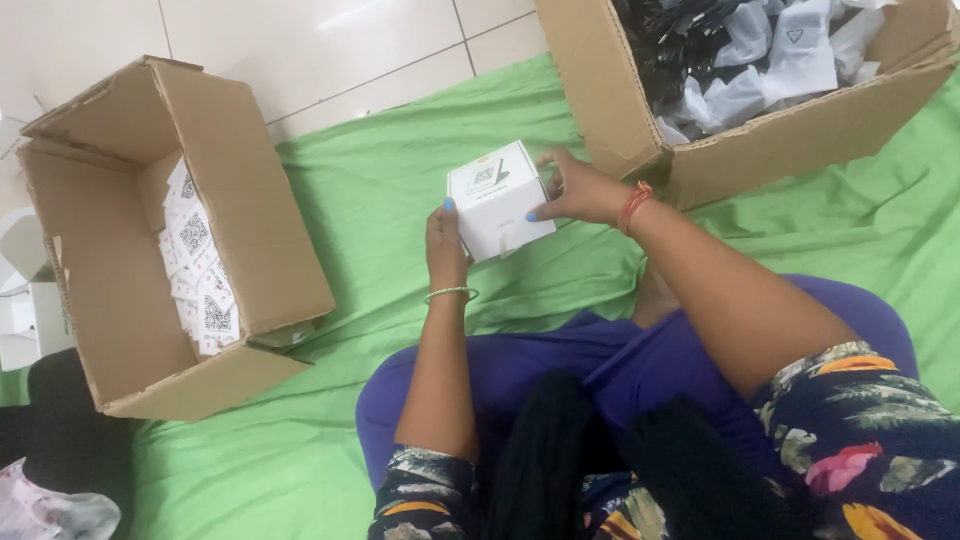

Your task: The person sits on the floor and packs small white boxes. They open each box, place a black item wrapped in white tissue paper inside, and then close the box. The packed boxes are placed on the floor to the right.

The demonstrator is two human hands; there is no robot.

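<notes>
A small white cube-shaped box (pixel 497 200) with a printed square code on its top is held between both hands above the green cloth (pixel 380 190). My left hand (pixel 445 245) grips its left side, thumb on the front face. My right hand (pixel 578 188) holds its right upper edge with the fingertips. A bead bracelet sits on the left wrist and a red thread on the right.
A cardboard box (pixel 240 200) lying on its side at the left holds stacked small white boxes (pixel 198 265). Another open cardboard box (pixel 600 90) at the top right is filled with black and white bagged items (pixel 760 50). Tiled floor lies beyond the cloth.
</notes>
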